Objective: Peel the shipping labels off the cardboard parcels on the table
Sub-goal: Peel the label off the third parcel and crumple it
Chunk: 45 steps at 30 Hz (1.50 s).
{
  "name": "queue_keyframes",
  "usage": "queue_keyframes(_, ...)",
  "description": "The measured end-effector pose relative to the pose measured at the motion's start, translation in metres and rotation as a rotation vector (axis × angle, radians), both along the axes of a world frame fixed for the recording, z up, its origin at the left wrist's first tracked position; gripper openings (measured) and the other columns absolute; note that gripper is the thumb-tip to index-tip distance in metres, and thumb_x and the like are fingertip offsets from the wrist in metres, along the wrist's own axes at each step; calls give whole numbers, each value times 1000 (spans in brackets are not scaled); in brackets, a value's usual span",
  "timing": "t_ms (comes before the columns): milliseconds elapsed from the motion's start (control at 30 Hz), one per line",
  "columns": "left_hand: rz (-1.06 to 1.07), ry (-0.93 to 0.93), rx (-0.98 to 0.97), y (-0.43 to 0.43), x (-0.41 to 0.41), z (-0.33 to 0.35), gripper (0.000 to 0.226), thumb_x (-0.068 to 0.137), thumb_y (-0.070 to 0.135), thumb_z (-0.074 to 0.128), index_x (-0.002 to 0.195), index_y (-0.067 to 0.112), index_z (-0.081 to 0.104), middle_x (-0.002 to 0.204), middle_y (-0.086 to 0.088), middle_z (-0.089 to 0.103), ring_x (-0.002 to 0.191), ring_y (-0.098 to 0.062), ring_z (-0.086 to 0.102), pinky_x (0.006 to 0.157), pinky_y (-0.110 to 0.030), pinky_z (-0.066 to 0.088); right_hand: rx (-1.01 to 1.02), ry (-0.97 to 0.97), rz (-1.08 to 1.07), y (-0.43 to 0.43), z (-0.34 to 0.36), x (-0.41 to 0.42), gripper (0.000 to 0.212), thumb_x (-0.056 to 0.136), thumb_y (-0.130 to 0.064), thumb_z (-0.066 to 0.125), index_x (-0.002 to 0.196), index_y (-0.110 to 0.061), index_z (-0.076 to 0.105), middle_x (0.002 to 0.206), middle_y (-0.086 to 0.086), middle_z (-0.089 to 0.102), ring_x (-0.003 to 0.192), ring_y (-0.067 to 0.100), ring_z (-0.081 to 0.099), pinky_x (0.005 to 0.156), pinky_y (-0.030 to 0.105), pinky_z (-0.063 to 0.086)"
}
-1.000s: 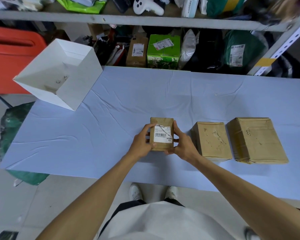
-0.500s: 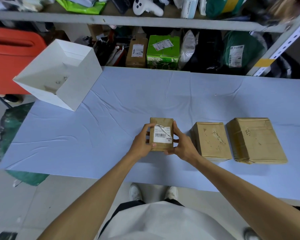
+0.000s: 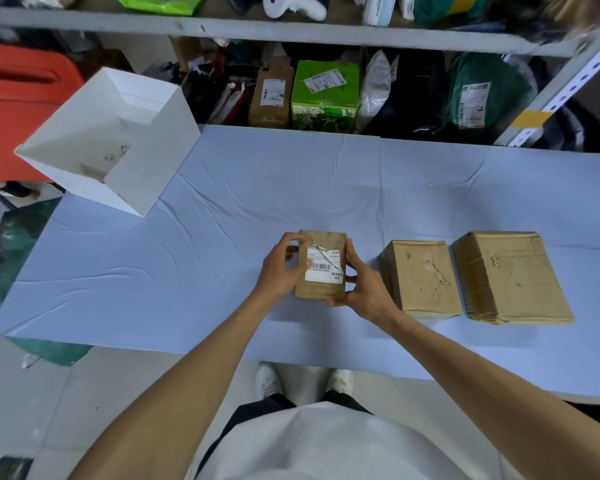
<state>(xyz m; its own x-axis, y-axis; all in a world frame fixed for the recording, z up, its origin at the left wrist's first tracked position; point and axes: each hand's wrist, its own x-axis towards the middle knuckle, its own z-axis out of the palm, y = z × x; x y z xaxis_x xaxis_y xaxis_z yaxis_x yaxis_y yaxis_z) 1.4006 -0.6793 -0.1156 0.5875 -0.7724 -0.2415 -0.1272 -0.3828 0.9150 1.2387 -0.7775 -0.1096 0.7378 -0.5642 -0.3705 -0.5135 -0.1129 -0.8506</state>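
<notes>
Head view, looking down at a bench (image 3: 187, 271) covered in pale blue cloth, with three brown cardboard parcels in a row near its front edge.

The task looks about two thirds done. The middle parcel (image 3: 420, 275) and the large parcel (image 3: 510, 275), towards the bench's right end, carry no label. Each shows only scuffed, torn patches on its top face, seemingly where a label came off. One label is left to remove.

That label (image 3: 324, 268) is on the small parcel (image 3: 317, 289), which sits about midway along the front edge, just left of the other two. It is white, with a barcode, small print and the bold letters MXRC 03. Its upper part is ragged, with a tear running across it, and the rest lies flat.

Both hands are clamped on this small parcel. The left hand (image 3: 279, 271) curls round its left side, thumb at the label's left edge; whether the thumb has caught that edge cannot be told. The right hand (image 3: 364, 289) grips the right side and the near corner.

An open white box (image 3: 146, 161) stands at the bench's far left corner.
</notes>
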Motion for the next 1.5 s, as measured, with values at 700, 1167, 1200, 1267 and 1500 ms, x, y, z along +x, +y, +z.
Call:
queue_keyframes(700, 93, -190, 57, -24, -6, -7, 6, 86, 20, 70, 86, 15, 66, 104, 1, 55, 96, -18, 63, 88, -32, 52, 29, -17, -15, 0, 0, 0, 126, 66, 2, 83, 153, -26, -3, 126, -6, 56, 114, 15, 55, 97, 27, 48)
queue_keyframes(1167, 54, 163, -63, 22, -14, -8, 66, 78, 6, 77, 134, 25, 47, 119, 5, 58, 107, -14, 60, 78, -16, 56, 10, -22, 8, -3, 0, 0, 122, 68, 4, 82, 153, -22, -1, 130, -15, 44, 123, 20, 50, 100, 41, 49)
queue_keyframes(1200, 58, 172, -60, 23, -14, -9, 66, 78, 7, 77, 134, 26, 48, 118, 5, 58, 107, -13, 61, 79, -17, 56, 13, -22, 9, -3, -1, 0, 121, 68, 3, 82, 153, -23, -1, 129, -17, 44, 122, 19, 49, 100, 39, 49)
queue_keyframes(1267, 46, 195, -57, 25, -14, -9, 70, 77, 6, 77, 136, 26, 46, 120, 5, 58, 109, -14, 60, 80, -19, 56, 20, -24, 6, -3, -3, 0, 121, 68, 3, 82, 153, -25, 0, 130, -18, 44, 121, 17, 50, 98, 33, 49)
queue_keyframes(1500, -19, 248, -56, 29, -11, -8, 82, 74, 1, 79, 141, 29, 41, 124, 7, 57, 108, -4, 58, 73, -11, 52, 18, -33, 23, -3, -5, -2, 113, 75, -7, 80, 153, -28, 1, 134, -19, 44, 122, 10, 47, 99, 22, 44)
